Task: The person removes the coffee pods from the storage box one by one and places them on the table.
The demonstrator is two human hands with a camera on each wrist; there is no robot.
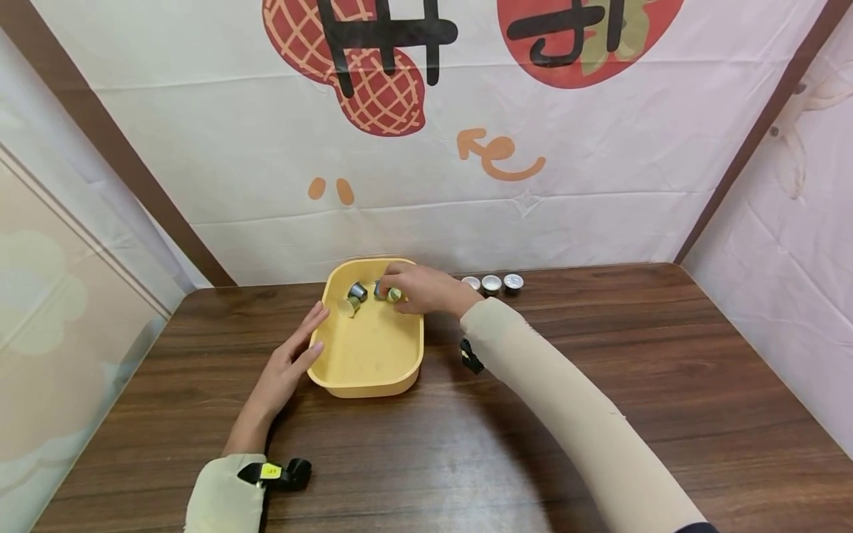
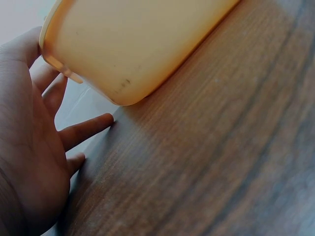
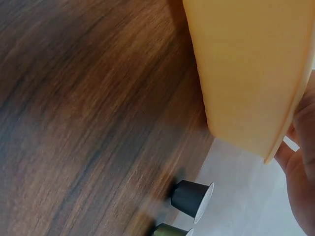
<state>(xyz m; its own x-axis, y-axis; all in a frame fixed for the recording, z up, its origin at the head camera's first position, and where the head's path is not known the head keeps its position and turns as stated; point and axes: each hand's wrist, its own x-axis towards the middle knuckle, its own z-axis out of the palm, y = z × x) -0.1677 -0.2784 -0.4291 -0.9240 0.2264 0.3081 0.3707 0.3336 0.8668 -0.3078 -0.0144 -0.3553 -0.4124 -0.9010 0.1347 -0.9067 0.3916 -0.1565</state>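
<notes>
A yellow plastic basin (image 1: 373, 348) stands near the back edge of the table. Inside lie several coffee capsules: a dark blue-grey one (image 1: 358, 291), a pale yellow-green one (image 1: 349, 306), a blue one (image 1: 379, 290) and a green one (image 1: 395, 295). My right hand (image 1: 426, 287) reaches over the basin's right wall, its fingers at the blue and green capsules. Whether it pinches one is hidden; the right wrist view shows mostly the basin's outer wall. My left hand (image 1: 288, 370) rests at the left rim with fingers spread and fairly straight, touching the basin.
Right of the basin, three capsules stand in a row, lids up: one partly behind my right hand (image 1: 471, 282), a middle one (image 1: 491, 283) and a dark one (image 1: 513, 283). Behind the wooden table (image 1: 466, 444) hangs a printed white cloth (image 1: 266, 170).
</notes>
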